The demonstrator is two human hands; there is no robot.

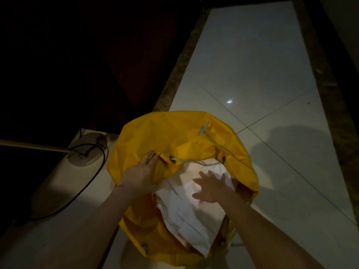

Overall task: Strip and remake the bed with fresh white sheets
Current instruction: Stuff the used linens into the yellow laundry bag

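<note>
- Forearms are seen reaching in from the bottom edge over a yellow drawstring bag (174, 136) standing on the floor.
- White sheets (186, 206) are bundled inside the bag's open mouth.
- The sheets are pressed by the right hand (211, 188), its fingers spread flat.
- The bag's rim is gripped by the left hand (140, 174) near a metal eyelet, beside the white drawstring (191, 161).
- A round lamp base (87, 150) with a black cable (91, 179) is seen just left of the bag.
- Glossy pale floor tiles (252, 65) are bordered by dark speckled strips; the room beyond is left in darkness.
</note>
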